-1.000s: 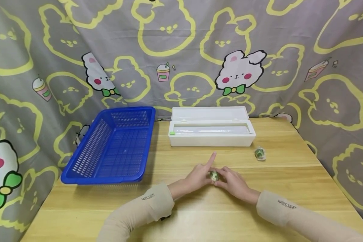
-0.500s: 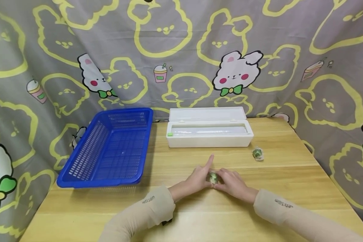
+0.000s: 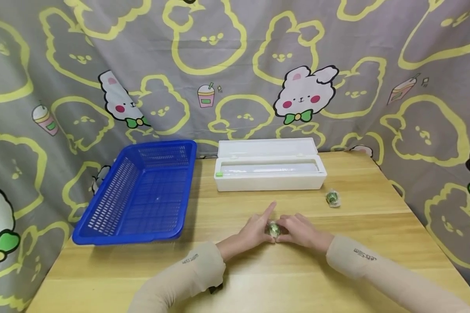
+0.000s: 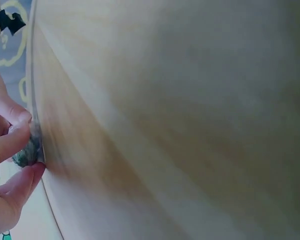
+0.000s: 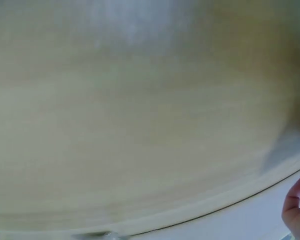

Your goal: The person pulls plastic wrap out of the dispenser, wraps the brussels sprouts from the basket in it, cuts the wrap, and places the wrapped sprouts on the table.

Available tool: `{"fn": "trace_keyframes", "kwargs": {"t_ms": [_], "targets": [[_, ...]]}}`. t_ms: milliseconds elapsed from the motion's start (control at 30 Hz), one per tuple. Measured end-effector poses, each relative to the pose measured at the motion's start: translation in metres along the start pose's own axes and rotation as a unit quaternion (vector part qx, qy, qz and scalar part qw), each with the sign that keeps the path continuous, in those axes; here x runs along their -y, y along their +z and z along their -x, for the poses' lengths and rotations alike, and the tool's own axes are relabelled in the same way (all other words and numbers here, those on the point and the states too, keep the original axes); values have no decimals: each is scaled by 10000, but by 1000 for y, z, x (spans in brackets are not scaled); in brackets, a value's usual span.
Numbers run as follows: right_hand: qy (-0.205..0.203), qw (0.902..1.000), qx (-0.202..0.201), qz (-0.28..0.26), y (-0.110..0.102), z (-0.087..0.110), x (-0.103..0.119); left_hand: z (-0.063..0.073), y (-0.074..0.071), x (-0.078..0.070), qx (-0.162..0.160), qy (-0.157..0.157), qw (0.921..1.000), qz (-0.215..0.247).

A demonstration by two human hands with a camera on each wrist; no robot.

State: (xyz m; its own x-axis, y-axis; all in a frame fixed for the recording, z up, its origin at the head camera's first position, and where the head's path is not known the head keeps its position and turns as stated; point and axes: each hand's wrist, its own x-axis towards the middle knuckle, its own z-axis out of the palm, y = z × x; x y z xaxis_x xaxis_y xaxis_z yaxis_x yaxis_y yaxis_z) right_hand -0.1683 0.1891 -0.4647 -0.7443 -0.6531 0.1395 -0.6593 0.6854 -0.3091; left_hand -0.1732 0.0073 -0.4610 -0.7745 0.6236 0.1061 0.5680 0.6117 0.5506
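Near the middle of the table, both hands meet at a small round green thing wrapped in clear film (image 3: 273, 229). My left hand (image 3: 254, 230) holds its left side, with the index finger stretched out away from the body. From the right, my right hand (image 3: 299, 231) pinches it with thumb and fingers. In the left wrist view, fingertips press the film of the green bundle (image 4: 27, 151) from above and below. A second film-wrapped green bundle (image 3: 332, 198) lies farther back on the right.
A blue plastic basket (image 3: 168, 237) stands at the left. At the back, a white cling film dispenser (image 3: 270, 182) has its lid up, with film visible inside. A patterned curtain (image 3: 235, 56) hangs behind the wooden table (image 3: 274, 287).
The hands stay together at the green bundle, and the right fingers have closed in around it a little. The whole head view has shifted slightly.
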Motion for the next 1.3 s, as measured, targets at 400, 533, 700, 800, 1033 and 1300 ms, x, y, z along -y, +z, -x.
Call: {"fn": "trace_keyframes", "kwargs": {"t_ms": [400, 533, 700, 800, 1033, 1300], "targets": [[669, 9967, -155, -437, 7, 9, 5, 2, 3, -1, 70, -257, 9996, -103], [715, 9953, -113, -647, 9, 10, 6, 1, 5, 0, -12, -370, 9993, 105], [535, 9965, -69, -635, 10, 9, 5, 0, 6, 1, -28, -473, 9985, 260], [484, 9969, -49, -611, 11, 8, 5, -1, 8, 2, 23, -556, 9978, 362], [390, 9966, -144, -707, 8, 12, 9, 1, 5, -1, 312, -545, 9979, 130], [973, 9883, 397, -1106, 1, 16, 7, 1, -8, 6, 941, -763, 9916, 449]]}}
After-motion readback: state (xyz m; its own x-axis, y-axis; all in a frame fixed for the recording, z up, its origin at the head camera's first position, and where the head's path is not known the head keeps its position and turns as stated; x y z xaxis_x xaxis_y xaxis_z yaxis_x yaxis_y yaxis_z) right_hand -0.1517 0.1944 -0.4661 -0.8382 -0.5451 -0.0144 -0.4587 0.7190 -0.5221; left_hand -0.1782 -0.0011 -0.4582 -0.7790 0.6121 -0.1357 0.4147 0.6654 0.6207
